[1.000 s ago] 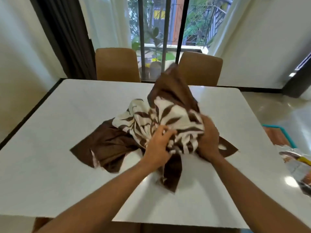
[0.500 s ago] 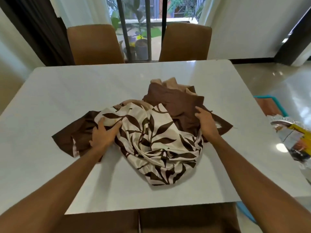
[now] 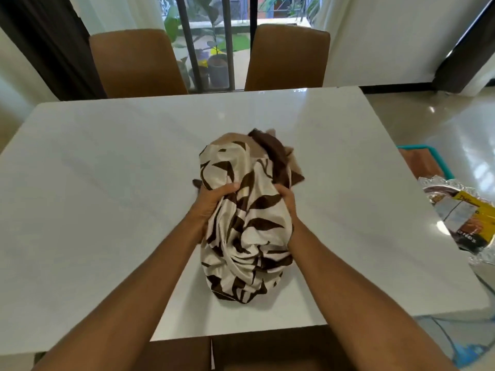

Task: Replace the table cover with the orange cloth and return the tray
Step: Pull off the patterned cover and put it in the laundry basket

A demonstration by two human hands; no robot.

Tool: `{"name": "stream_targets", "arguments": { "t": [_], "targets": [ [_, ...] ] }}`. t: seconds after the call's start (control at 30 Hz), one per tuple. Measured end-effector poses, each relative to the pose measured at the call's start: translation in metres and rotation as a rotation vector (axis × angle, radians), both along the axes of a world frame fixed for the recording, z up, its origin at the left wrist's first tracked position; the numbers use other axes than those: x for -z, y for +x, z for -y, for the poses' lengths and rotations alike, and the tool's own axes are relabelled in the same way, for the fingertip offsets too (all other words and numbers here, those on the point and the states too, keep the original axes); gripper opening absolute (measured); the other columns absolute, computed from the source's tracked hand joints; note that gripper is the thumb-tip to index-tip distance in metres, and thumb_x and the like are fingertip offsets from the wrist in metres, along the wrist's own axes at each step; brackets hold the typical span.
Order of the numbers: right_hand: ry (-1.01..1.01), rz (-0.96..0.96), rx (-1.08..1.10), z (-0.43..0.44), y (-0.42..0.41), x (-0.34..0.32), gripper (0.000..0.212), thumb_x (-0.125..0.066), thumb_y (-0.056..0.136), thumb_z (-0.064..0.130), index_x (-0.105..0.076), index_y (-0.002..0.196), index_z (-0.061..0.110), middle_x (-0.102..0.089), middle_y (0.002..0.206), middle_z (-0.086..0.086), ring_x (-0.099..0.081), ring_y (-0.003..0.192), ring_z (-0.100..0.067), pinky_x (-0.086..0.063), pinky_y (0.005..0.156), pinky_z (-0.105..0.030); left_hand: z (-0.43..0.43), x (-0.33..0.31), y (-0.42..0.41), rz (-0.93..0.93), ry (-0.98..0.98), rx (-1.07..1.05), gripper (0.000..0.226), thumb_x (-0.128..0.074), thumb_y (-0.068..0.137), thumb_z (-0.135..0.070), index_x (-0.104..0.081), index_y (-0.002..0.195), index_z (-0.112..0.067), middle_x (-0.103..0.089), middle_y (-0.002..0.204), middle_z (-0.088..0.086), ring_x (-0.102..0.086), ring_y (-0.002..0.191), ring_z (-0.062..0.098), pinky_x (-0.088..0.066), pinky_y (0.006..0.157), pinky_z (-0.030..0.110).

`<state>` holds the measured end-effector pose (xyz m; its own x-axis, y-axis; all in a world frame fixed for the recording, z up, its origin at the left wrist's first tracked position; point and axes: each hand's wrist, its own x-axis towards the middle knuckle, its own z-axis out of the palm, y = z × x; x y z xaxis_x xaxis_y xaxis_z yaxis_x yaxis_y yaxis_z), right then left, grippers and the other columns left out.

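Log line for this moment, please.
left hand: grips leaf-print cloth | right hand: grips same cloth | cloth: bunched on white table | tray: right edge, untouched

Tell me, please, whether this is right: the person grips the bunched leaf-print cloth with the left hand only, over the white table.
Not quite: the head view shows both the left hand and the right hand gripping the bunched leaf-print cloth over the white table.

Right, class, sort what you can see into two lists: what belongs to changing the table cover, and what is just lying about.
Belongs to the job: leaf-print cover, gripped by left hand and right hand; table; tray at the right edge.
Just lying about: left-side chair; right-side chair; potted plants outside; yellow packet on the tray.
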<state>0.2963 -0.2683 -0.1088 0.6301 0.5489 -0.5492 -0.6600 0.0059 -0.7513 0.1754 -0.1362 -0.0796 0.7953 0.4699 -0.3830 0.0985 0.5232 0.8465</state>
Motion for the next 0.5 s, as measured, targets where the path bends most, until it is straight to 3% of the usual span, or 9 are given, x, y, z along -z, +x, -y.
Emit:
{"name": "stream_targets", "arguments": {
  "t": [0.1, 0.17, 0.23, 0.3, 0.37, 0.4, 0.43, 0.5],
  "targets": [
    [-0.224, 0.176, -0.13, 0.004, 0.0, -0.006, 0.033, -0.033, 0.107, 0.006, -0.06, 0.122, -0.007, -0.062, 0.118, -0.026, -0.057, 0.109, -0.035, -0.052, 0.084, -0.023, 0.001, 0.001, -0.002, -0.071, 0.099, 0.059, 0.053, -0.077, 0.073, -0.01, -0.064, 0.124, -0.013, -0.071, 0.12, 0.014, -0.067, 0.111, 0.032, -0.054, 0.096, 0.048],
    [-0.505, 0.381, -0.344, 0.007, 0.003, 0.001, 0.035, -0.043, 0.105, 0.016, -0.055, 0.134, 0.0, -0.057, 0.135, -0.022, -0.054, 0.125, -0.037, -0.047, 0.091, -0.034, 0.011, 0.012, -0.005, -0.228, 0.259, 0.023, 0.063, -0.083, 0.062, -0.025, -0.067, 0.122, -0.017, -0.072, 0.115, 0.006, -0.068, 0.109, 0.025, -0.052, 0.099, 0.045],
    [-0.746, 0.678, -0.456, 0.016, 0.01, -0.002, 0.024, -0.059, 0.092, 0.031, -0.067, 0.109, 0.016, -0.069, 0.11, -0.008, -0.064, 0.104, -0.033, -0.045, 0.077, -0.032, 0.018, 0.022, -0.008, -0.316, 0.268, -0.02, 0.063, -0.084, 0.06, -0.032, -0.069, 0.12, -0.019, -0.073, 0.113, 0.002, -0.068, 0.106, 0.021, -0.054, 0.096, 0.041],
    [-0.819, 0.921, -0.321, 0.027, 0.027, -0.01, 0.025, -0.068, 0.078, 0.032, -0.069, 0.1, 0.021, -0.063, 0.088, 0.004, -0.065, 0.089, -0.026, -0.045, 0.072, -0.029, 0.02, 0.021, -0.012, -0.34, 0.237, -0.037, 0.04, -0.081, 0.073, -0.024, -0.07, 0.111, -0.021, -0.075, 0.105, 0.002, -0.07, 0.099, 0.022, -0.056, 0.086, 0.035],
    [-0.54, 1.209, -0.218, 0.03, 0.045, -0.016, 0.057, -0.072, 0.069, 0.021, -0.063, 0.125, 0.023, -0.059, 0.108, 0.004, -0.06, 0.106, -0.025, -0.049, 0.087, -0.033, 0.013, 0.021, -0.016, -0.395, 0.218, 0.0, 0.036, -0.079, 0.075, -0.022, -0.07, 0.11, -0.019, -0.075, 0.101, 0.003, -0.071, 0.094, 0.023, -0.057, 0.085, 0.037],
    [-0.397, 1.395, -0.317, 0.028, 0.054, -0.019, 0.078, -0.073, 0.066, 0.019, -0.051, 0.141, 0.025, -0.056, 0.129, -0.002, -0.054, 0.123, -0.027, -0.047, 0.102, -0.04, 0.007, 0.023, -0.018, -0.417, 0.186, 0.033, 0.043, -0.077, 0.071, -0.023, -0.07, 0.112, -0.015, -0.075, 0.103, 0.007, -0.071, 0.095, 0.026, -0.057, 0.09, 0.042],
    [-0.361, 1.572, -0.504, 0.024, 0.059, -0.02, 0.096, -0.075, 0.064, 0.018, -0.036, 0.152, 0.028, -0.044, 0.149, -0.007, -0.04, 0.14, -0.03, -0.036, 0.116, -0.047, 0.002, 0.023, -0.02, -0.433, 0.148, 0.07, 0.048, -0.073, 0.066, -0.023, -0.07, 0.112, -0.011, -0.075, 0.104, 0.011, -0.071, 0.094, 0.03, -0.055, 0.094, 0.046],
    [-0.502, 1.85, -0.932, 0.012, 0.058, -0.018, 0.116, -0.075, 0.068, 0.018, -0.009, 0.161, 0.036, -0.009, 0.168, -0.011, -0.002, 0.156, -0.032, -0.013, 0.124, -0.056, -0.003, 0.024, -0.02, -0.498, 0.097, 0.142, 0.049, -0.063, 0.059, -0.018, -0.07, 0.106, -0.004, -0.071, 0.099, 0.019, -0.067, 0.088, 0.035, -0.052, 0.092, 0.047]
  ]
}}
